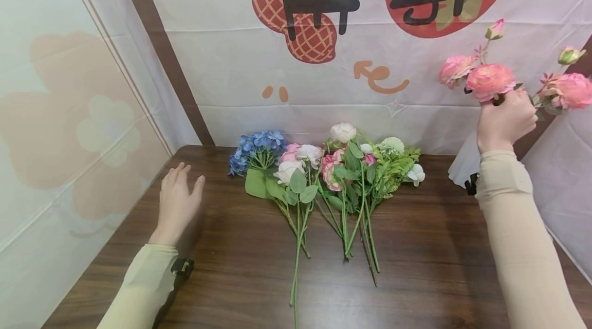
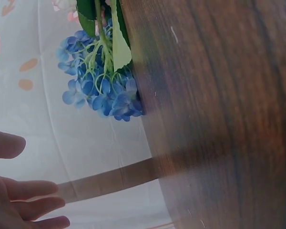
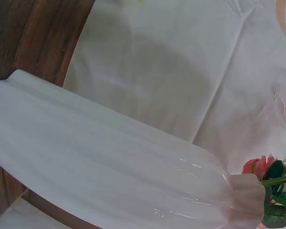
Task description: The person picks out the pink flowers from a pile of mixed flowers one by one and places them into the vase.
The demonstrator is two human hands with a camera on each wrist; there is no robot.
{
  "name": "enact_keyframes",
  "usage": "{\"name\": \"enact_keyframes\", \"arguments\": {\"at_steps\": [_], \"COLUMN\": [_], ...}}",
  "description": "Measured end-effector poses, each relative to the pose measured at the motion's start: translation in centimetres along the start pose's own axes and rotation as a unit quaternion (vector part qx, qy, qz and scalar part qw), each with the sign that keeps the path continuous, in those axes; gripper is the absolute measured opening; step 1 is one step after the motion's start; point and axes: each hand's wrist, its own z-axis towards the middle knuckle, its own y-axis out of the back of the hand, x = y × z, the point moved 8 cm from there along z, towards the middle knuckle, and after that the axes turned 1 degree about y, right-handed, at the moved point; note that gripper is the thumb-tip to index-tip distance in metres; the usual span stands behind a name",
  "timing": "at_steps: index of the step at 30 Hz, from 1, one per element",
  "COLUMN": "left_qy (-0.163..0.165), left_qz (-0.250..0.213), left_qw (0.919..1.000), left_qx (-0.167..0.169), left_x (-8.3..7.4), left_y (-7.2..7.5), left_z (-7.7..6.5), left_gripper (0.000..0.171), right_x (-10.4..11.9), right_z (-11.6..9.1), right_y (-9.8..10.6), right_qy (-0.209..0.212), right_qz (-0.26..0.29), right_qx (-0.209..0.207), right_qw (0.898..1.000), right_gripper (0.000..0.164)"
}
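My right hand [image 1: 507,118] is raised at the right, fingers curled around the stem of a pink peony-like flower [image 1: 490,81]. Below that hand, partly hidden by the forearm, a white fluted vase [image 1: 464,162] stands on the table. The right wrist view shows the vase [image 3: 109,148] from close by, with a green stem [image 3: 279,181] at its mouth. Another pink bloom [image 1: 571,91] and buds spread beside the hand. My left hand [image 1: 178,203] is held over the table's left side, fingers extended, holding nothing. The blue hydrangea [image 1: 259,149] is the flower nearest to it.
Several flowers lie on the brown wooden table [image 1: 222,277], including white roses [image 1: 291,170], a pink flower [image 1: 331,175] and a pale green pompon bloom [image 1: 391,145]. Their stems point toward the front edge. A printed cloth [image 1: 222,77] hangs behind.
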Motion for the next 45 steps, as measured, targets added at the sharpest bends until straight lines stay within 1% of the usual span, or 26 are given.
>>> {"name": "enact_keyframes", "arguments": {"at_steps": [4,8,10,16,23,31,45], "left_qy": [0.005,0.004,0.003,0.003,0.003,0.005,0.006], "left_qz": [-0.002,-0.002,-0.001,0.005,0.004,0.005,0.003], "left_qw": [1.0,1.0,1.0,1.0,1.0,1.0,1.0], "left_qx": [0.005,0.002,-0.002,-0.002,-0.001,-0.001,0.006], "left_x": [0.0,0.0,0.0,0.1,0.2,0.2,0.2], "left_y": [-0.1,0.1,0.1,0.1,0.1,0.1,0.2], "left_z": [-0.1,0.0,0.0,0.1,0.0,0.0,0.0], "left_gripper": [0.056,0.056,0.055,0.055,0.055,0.055,0.056], "right_x": [-0.4,-1.3,-1.8,-2.5,-2.9,-3.0,-3.0], "right_z": [0.5,0.6,0.5,-0.2,-0.6,-0.7,-1.1], "right_y": [0.0,0.0,0.0,-0.5,-1.2,-1.2,-1.1], "right_qy": [-0.011,-0.021,-0.024,-0.014,-0.03,-0.016,-0.006], "right_qz": [-0.003,-0.015,-0.027,-0.038,-0.057,-0.053,-0.051], "right_qx": [-0.002,0.009,0.02,0.038,0.067,0.067,0.068], "right_qw": [1.0,1.0,0.999,0.998,0.996,0.996,0.996], "right_gripper": [0.033,0.033,0.033,0.034,0.033,0.035,0.038]}}
